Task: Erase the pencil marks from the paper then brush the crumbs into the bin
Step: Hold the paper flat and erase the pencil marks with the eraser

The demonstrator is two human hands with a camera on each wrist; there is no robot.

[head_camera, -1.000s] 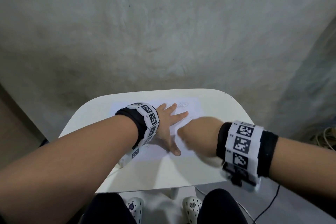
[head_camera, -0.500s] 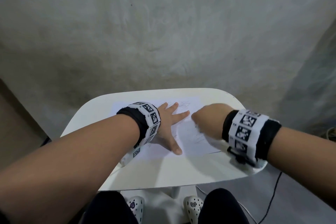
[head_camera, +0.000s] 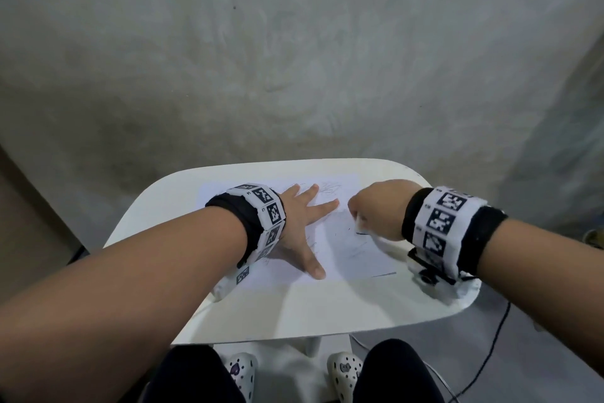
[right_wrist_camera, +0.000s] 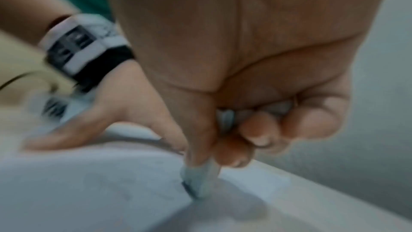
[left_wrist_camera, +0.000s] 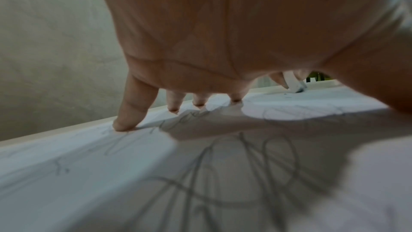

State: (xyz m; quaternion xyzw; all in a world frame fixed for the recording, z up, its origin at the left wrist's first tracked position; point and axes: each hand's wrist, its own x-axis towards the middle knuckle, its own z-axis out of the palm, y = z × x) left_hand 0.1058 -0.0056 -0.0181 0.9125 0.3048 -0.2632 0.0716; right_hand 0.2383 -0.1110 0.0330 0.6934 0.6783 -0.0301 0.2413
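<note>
Left hand point(head_camera: 299, 226) flat on paper point(head_camera: 346, 249), right hand point(head_camera: 376, 209) fisted, white table point(head_camera: 327, 308)

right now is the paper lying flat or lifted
Flat: the paper lies spread on the table, pressed down by the left hand.

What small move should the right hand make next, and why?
Probably another short rubbing stroke: the right hand holds the eraser tip on the paper, the left hand presses it flat, and pencil marks remain.

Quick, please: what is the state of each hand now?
Left hand: open, fingers spread, pressing flat on the paper.
Right hand: closed, gripping the eraser against the paper.
</note>
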